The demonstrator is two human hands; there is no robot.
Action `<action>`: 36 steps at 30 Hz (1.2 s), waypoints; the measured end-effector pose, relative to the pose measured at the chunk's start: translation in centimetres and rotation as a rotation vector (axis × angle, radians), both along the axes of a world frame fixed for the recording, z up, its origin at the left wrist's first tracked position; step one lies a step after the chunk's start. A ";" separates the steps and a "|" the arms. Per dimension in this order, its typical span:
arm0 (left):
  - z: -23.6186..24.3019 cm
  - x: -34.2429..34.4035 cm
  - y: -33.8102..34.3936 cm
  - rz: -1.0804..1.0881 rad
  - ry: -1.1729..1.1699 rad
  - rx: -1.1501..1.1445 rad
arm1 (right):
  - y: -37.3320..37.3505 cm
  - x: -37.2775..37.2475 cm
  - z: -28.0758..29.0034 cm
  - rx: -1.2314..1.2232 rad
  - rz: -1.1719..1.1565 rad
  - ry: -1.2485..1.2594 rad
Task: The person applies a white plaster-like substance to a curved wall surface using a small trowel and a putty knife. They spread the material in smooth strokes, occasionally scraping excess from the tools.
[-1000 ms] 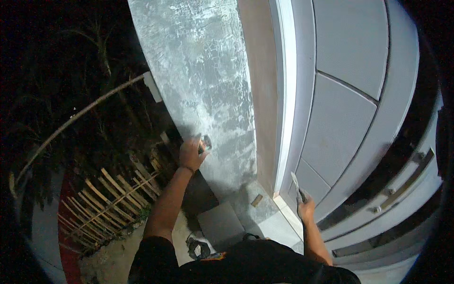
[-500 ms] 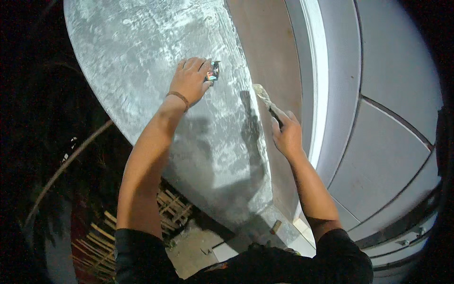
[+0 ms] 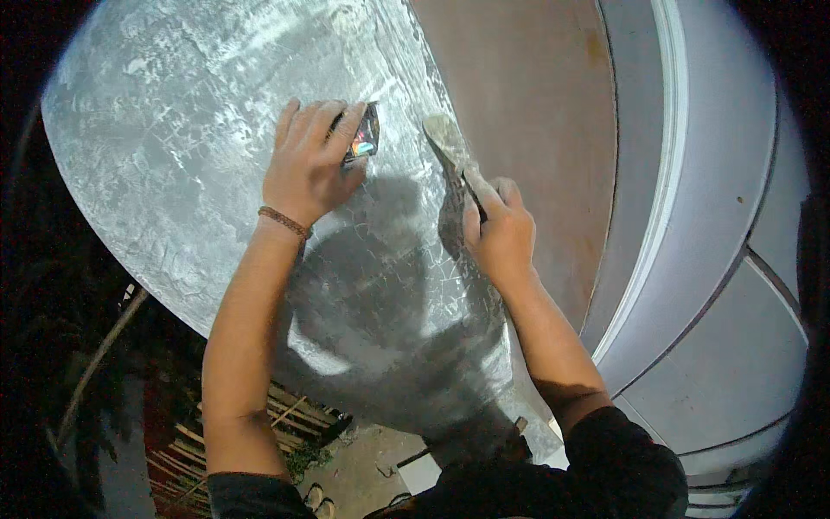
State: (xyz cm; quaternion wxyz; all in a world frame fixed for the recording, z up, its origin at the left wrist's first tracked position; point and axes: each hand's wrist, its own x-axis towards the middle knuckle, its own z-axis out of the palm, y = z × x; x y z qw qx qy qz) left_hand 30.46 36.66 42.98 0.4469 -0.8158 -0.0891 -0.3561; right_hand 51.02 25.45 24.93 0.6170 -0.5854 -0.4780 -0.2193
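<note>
My right hand (image 3: 504, 233) is closed round the handle of a putty knife (image 3: 447, 138). Its wide, whitish blade lies against the mottled grey surface (image 3: 199, 112), close to the border with the brown panel (image 3: 519, 112). Further left, my left hand (image 3: 311, 164) rests on the same grey surface, fingers curled over a small dark flat piece with coloured print (image 3: 367, 138). Much of that piece is hidden under the fingers, and I cannot tell what kind of thing it is. Pale dust covers the fingers of both hands.
A white moulding (image 3: 661, 173) curves along the right, beyond the brown panel, with large grey panels (image 3: 718, 363) outside it. At lower left are bamboo slats (image 3: 298, 411) and a pole (image 3: 104, 363). Below, a pair of sandals (image 3: 320, 500) sits on the floor.
The putty knife has shifted left from the brown side onto the grey surface. My left hand has moved a little left and down in the picture with its dark piece. The view has shifted too.
</note>
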 end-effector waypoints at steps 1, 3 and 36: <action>0.0 0.0 -0.1 0.011 0.001 0.011 | 0.2 0.1 0.1 0.021 -0.020 -0.004; 0.0 0.1 -0.1 0.038 -0.001 0.029 | 0.3 0.2 0.3 0.090 -0.035 -0.048; -0.1 0.0 0.4 0.003 0.048 0.075 | 0.1 1.0 0.7 -0.022 -0.028 -0.040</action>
